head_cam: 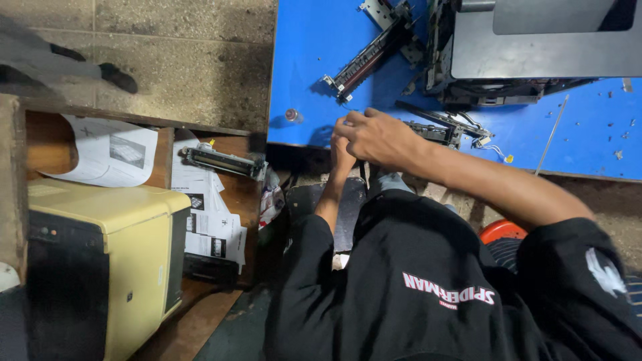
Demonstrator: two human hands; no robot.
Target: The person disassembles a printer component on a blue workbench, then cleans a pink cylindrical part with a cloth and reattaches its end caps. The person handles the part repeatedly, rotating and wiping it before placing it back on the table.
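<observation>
Blue workbench (314,60) strewn with printer parts; right hand (378,137) and left hand (342,155) pinch something small, hidden; printer (535,47) lies half-dismantled.

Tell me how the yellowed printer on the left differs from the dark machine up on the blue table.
The yellowed printer has a cream, closed casing; the dark machine is grey-black with its inner frame exposed along the front. The printer stands on a low wooden shelf beside printed papers; the machine sits on the blue table among loose parts and screws. Both are boxy office machines.
</observation>
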